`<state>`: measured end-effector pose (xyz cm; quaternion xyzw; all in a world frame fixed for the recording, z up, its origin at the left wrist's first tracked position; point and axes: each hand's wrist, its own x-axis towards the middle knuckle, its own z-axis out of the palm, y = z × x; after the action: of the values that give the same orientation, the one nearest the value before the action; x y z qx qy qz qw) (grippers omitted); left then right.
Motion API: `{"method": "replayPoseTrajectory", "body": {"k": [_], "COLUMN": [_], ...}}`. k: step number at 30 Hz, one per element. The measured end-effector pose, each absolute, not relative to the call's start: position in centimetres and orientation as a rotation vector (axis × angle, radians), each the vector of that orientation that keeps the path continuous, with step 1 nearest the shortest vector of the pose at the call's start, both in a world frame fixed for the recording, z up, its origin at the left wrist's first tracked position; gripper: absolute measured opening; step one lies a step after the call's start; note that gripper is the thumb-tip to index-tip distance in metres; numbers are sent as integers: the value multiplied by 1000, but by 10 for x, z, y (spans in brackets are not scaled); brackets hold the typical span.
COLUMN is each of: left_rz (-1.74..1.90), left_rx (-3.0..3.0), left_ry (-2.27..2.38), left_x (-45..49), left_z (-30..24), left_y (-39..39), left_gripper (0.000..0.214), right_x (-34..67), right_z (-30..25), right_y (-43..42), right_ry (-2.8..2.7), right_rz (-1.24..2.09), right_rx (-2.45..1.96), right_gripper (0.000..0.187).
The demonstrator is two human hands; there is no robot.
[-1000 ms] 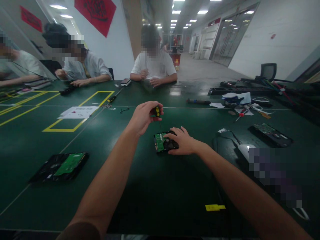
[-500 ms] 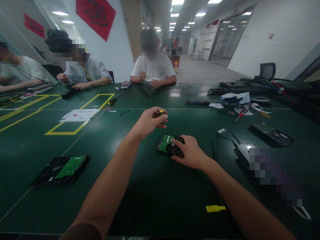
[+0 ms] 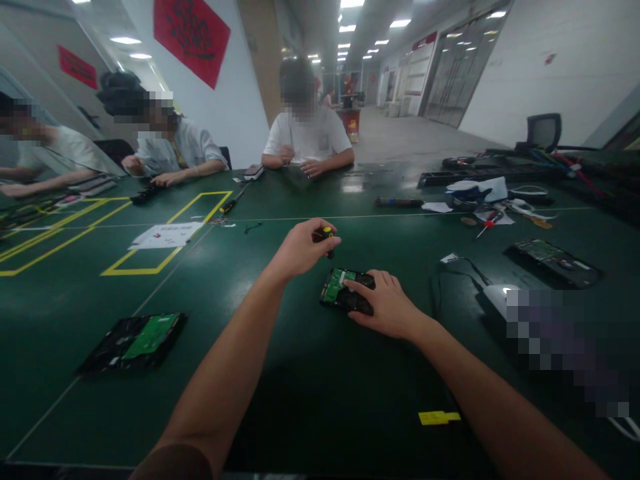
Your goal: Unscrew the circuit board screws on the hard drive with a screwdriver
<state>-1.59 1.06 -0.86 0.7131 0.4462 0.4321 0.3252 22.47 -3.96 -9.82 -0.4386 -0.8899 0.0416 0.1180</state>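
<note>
A hard drive lies on the green table with its green circuit board facing up. My right hand grips the drive's right end, thumb and fingers wrapped over its sides. Above the far left corner of the board, my left hand pinches a screwdriver with a black and yellow handle. The screwdriver stands nearly upright, its thin shaft reaching down to the drive's far edge. Whether the tip sits in a screw is too small to tell.
Another hard drive lies at left, a third at right beside a partly blurred device. A yellow-handled screwdriver, white paper and a red screwdriver lie farther off. Co-workers sit across the table.
The whole view has shifted slightly, moving the table items a little to the right. My left hand still holds the screwdriver at the board's corner, and my right hand keeps its grip on the drive.
</note>
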Motion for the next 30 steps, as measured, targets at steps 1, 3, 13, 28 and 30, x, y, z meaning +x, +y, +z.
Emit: {"method": "replayPoseTrajectory", "body": {"k": [1,3,13,28,30], "left_rz": [1138,1141,1138,1152,1157], "left_rx": [1869,1871,1843,1780,1764], "left_ry": [1171,1176,1175,1139,1140], "left_x": [-16,-17,-18,-19,-20], "left_z": [-9,-8,-11,-12,-13], "left_y": [11,11,14,15,16], "left_gripper": [25,26,25,24,24], "right_x": [225,225,225,225,225], "right_z": [-99,-100,-101,-101,-101], "right_y": [-39,-39,-39,-39,-39], "right_ry": [-2600,-2594,-2587,-2600,-2596], "right_rz": [118,112,128,125,124], "right_rx": [-1285,-1285,-1299,-1297,-1296], "right_gripper": [71,71,72,72,72]}}
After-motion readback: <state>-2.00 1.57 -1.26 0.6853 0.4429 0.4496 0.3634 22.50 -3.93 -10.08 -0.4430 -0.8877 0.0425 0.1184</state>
